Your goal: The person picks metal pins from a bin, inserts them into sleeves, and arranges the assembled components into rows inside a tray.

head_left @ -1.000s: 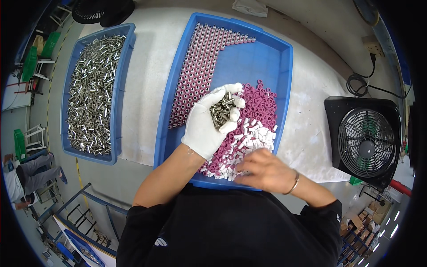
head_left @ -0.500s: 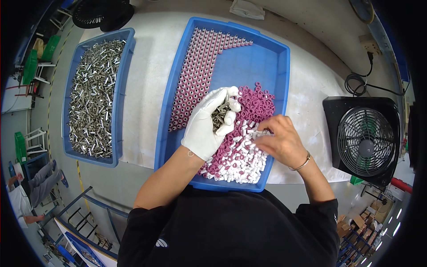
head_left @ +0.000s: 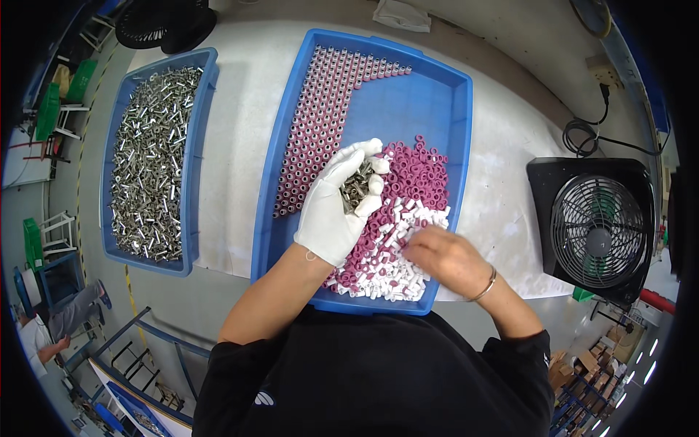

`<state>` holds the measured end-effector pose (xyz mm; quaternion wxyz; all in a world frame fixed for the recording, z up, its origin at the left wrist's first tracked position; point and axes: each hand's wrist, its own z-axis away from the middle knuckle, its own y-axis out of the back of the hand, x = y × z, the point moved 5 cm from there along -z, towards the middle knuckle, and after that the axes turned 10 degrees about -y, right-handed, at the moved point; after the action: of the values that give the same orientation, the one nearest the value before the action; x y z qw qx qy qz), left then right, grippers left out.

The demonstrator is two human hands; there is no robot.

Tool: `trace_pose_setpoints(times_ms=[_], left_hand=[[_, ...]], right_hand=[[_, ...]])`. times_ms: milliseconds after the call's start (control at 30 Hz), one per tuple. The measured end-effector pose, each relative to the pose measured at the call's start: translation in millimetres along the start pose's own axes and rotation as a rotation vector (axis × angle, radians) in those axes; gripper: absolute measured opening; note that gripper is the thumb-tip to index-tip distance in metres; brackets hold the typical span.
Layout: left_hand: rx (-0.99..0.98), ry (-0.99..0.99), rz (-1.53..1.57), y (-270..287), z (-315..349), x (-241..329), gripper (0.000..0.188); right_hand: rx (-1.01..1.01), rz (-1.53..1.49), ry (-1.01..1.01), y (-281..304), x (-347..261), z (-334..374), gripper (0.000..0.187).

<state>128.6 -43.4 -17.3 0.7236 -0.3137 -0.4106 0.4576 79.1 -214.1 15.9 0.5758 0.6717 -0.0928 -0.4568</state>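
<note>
My left hand (head_left: 326,215), in a white glove, cups a handful of small metal pins (head_left: 354,188) above the large blue tray (head_left: 467,124). My bare right hand (head_left: 451,261) is at the right edge of a heap of white sleeves (head_left: 397,285), its thumb and fingertips drawn together; whatever lies between them is hidden. Pink rings (head_left: 416,178) are piled higher up in the tray, mixing with the white pieces. Along the tray's left side stand tight rows of pink assemblies (head_left: 314,124) with metal centres.
To the left, a narrower blue tray (head_left: 191,211) is filled with loose metal pins (head_left: 149,160). A black box fan (head_left: 601,237) stands at the right, its cable behind it. Another black fan (head_left: 164,25) and a white cloth (head_left: 403,14) lie far off. Another person (head_left: 44,335) is at lower left.
My right hand has moved slightly down and left over the white sleeves, and its fingers have drawn closer together. My left hand stays almost in place with the pins.
</note>
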Motion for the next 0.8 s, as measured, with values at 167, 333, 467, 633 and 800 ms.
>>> trace_pose_setpoints(times_ms=[167, 333, 467, 633, 800], left_hand=[[-0.097, 0.025, 0.026, 6.8, 0.0, 0.7, 0.031], [-0.131, 0.006, -0.015, 5.1, 1.8, 0.2, 0.034], [-0.131, -0.025, -0.087, 5.5, 3.0, 1.5, 0.034], [-0.081, -0.051, -0.141, 13.4, 0.9, 2.4, 0.034], [-0.030, -0.061, -0.128, 14.1, -1.2, -0.2, 0.031]], right_hand=[[0.112, -0.122, -0.191, 34.2, 15.2, -8.9, 0.008], [0.225, 0.009, -0.138, 36.6, 13.3, -22.7, 0.011], [0.228, 0.158, -0.081, 29.8, 14.1, -25.7, 0.012], [0.263, 0.070, -0.157, 35.3, 21.2, -38.0, 0.012], [0.299, -0.212, -0.409, 39.7, 54.1, -68.9, 0.011]])
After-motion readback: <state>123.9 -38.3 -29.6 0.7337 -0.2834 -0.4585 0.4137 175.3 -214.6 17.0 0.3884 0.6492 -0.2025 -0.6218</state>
